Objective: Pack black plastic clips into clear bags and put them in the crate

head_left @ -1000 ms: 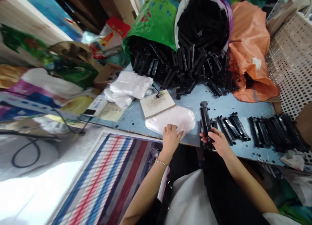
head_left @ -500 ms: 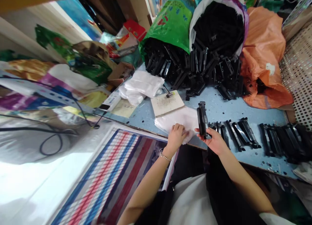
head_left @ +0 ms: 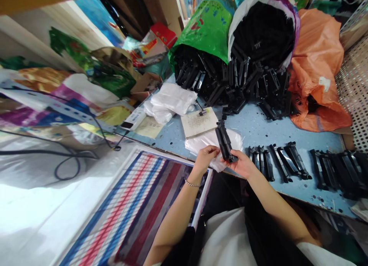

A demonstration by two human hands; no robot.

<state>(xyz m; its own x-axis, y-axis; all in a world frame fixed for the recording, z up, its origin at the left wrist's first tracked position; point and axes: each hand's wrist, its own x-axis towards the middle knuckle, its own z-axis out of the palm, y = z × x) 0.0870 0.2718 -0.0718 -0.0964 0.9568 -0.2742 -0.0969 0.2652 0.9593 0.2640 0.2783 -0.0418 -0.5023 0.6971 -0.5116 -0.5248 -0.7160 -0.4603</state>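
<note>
My right hand [head_left: 240, 164] grips the lower end of some long black plastic parts [head_left: 224, 141], tilted over a stack of thin white plastic bags [head_left: 198, 143]. It looks like two parts side by side. Just to their left is my left hand [head_left: 206, 157], its thumb and fingers pinched together at what appears to be the edge of a clear plastic bag [head_left: 219, 164]. The bag's mouth is hard to make out. Behind the stack lies a beige pad [head_left: 198, 127] with a small dark tool [head_left: 202, 112] on it.
More black parts lie in rows [head_left: 284, 160] at the right. Heaps of them spill from a green sack [head_left: 204, 28] and a white sack [head_left: 233, 35]; an orange sack [head_left: 319, 62] stands beside. Folded white bags [head_left: 174, 99] and a white box [head_left: 134, 119] sit left.
My right hand has brought the black parts left, over the white bags and close to my left hand. My left hand has lifted off the stack, fingers now pinched. The view has shifted slightly.
</note>
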